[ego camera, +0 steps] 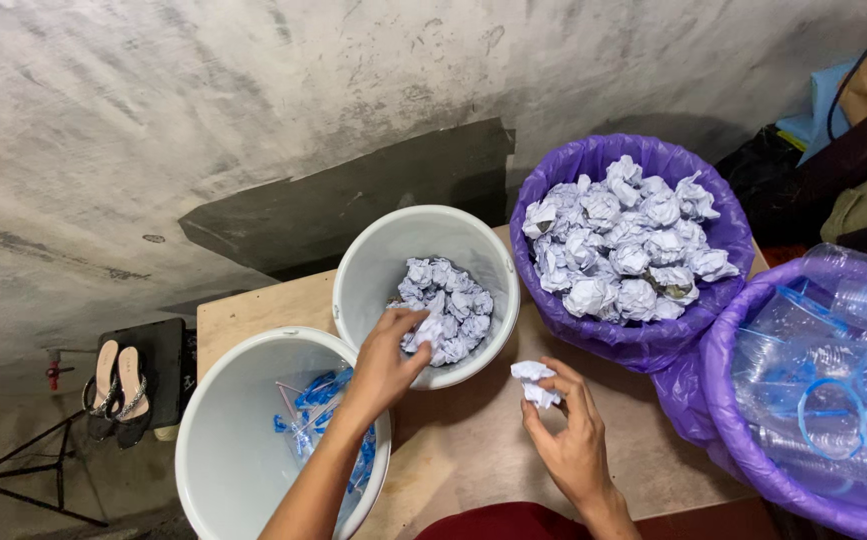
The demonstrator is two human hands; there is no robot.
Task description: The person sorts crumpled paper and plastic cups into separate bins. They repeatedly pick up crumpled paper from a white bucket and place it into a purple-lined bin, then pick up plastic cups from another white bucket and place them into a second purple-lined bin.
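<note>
My left hand [389, 358] reaches over the rim of a white bucket [373, 262] and grips a crumpled white paper ball [429, 332] above the pile of paper balls [448, 302] inside. My right hand [570, 430] hovers over the wooden table [473, 450] and pinches another crumpled paper ball [534, 381] between fingers and thumb. A second white bucket [215, 440] at the lower left holds clear plastic cups with blue rims [315, 415].
A purple-lined bin [643, 340] full of crumpled paper balls [623, 240] stands at the right. Another purple-lined bin [733, 430] with clear plastic cups [838, 380] sits at the far right. A pair of sandals [118, 385] rests on a dark stand at left.
</note>
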